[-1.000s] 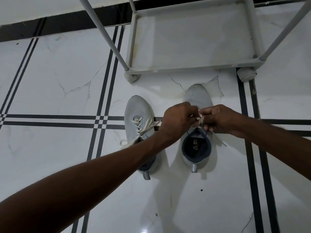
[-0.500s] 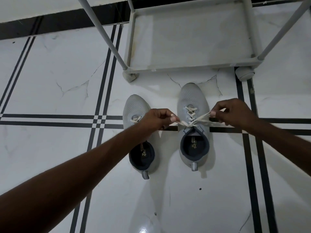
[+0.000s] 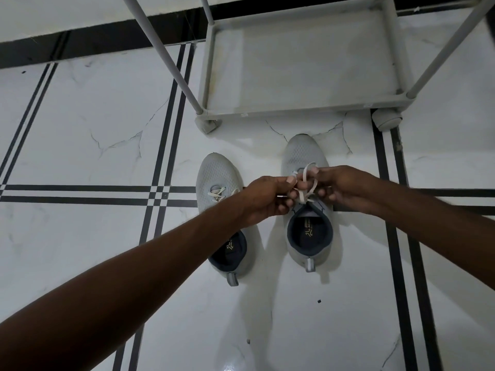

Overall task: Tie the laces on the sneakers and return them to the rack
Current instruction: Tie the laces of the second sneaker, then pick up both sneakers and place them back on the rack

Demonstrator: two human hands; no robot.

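Half a second ago the two hands were drawn wide apart, each pulling a lace end out to its side of the right sneaker (image 3: 308,210); now they have come back together over its tongue, fingertips almost touching. The left hand (image 3: 267,199) is pinched shut on the lace (image 3: 305,188) from the left, and the right hand (image 3: 342,188) is closed on it from the right, with a pale loop standing up between them just far of the thumbs. That reads as the first crossing already pulled snug and the bow now being formed (whether the loop is wrapped yet or only held, the fingers hide). The sneaker itself sits on the white tiled floor (image 3: 93,250), toe pointing far toward the rack, heel near. The left sneaker (image 3: 219,183) lies just beside it to the left, partly under the left forearm, its laces looking loose across the eyelets, so it probably still needs tying. The rack (image 3: 211,76) stands at the far side, its bottom shelf bare and just beyond both toes. By my reckoning the task is less than halfway: one bow in the making, another shoe to lace, then both to lift onto that shelf. The loop looks small, so it could slip if either pinch loosens.
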